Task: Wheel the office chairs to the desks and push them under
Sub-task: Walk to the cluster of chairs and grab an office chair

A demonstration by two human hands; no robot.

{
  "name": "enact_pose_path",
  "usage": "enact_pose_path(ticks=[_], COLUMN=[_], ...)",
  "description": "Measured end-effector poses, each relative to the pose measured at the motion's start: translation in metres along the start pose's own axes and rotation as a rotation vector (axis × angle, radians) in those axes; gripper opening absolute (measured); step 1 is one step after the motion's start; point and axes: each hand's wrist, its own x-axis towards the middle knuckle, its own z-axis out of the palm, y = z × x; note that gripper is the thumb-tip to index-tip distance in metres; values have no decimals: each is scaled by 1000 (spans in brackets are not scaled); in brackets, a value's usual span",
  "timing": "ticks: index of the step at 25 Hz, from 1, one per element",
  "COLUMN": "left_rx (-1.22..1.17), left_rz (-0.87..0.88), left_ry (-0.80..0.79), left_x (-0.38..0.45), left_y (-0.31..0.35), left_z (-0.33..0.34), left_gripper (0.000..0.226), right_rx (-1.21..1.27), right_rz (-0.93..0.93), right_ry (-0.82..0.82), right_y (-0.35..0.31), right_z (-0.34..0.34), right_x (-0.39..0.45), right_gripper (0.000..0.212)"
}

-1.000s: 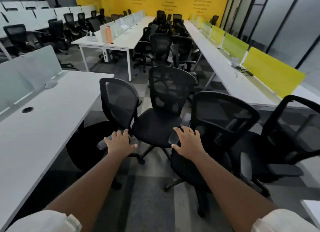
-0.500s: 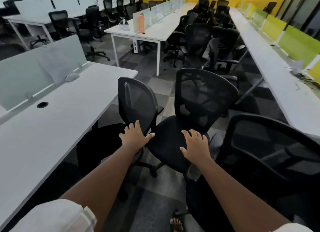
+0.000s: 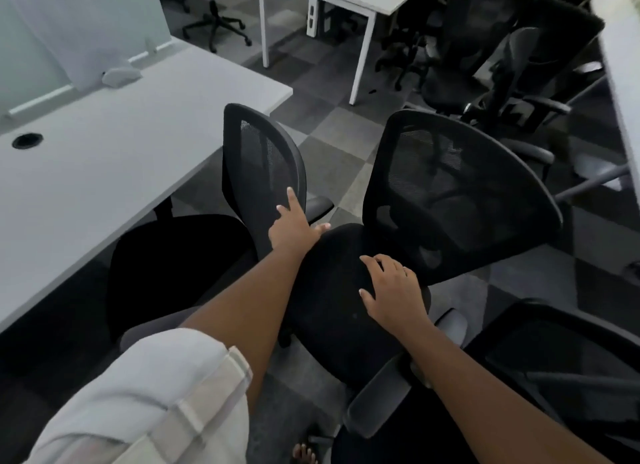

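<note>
I have leaned in since a moment ago: both hands have left the armrests and come forward. My left hand (image 3: 293, 228) now lies on the lower edge of the left mesh-back chair (image 3: 263, 172), fingers straight, holding nothing. That chair's seat sits beside the edge of the white desk (image 3: 114, 158), partly under it, so I judge it nearly home. My right hand (image 3: 393, 293) rests flat and loose on the seat of the middle chair (image 3: 446, 193), which stands in the aisle, apart from any desk. Both arms reach forward, the left one further.
</note>
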Motion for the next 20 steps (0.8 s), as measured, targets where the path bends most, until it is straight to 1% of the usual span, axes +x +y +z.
enact_pose_path(ticks=[3,7,10,14,17,20], left_rx=[76,-12,-49,-64,17,135], left_rz=[25,31,68,66,52,40], left_ry=[73,130,126,138,113,78], left_x=[17,4,-29,-92,-143,-186], left_y=[-2,-15,-39,-107,-169,-236], left_z=[8,5,3,-17,-37,-71], left_gripper=[80,57,53,44,44,47], right_rx=[42,41,22,-56,-162,-263], right_rz=[-39,-74,-90,-188,-267,-393], right_ry=[19,41,41,23,19,27], right_y=[-1,-11,-22,-58,-84,-109], right_z=[6,-1,-8,-20,-23,-22], right_x=[20,40,50,45,33,24], right_gripper=[64,62,63,68,83,97])
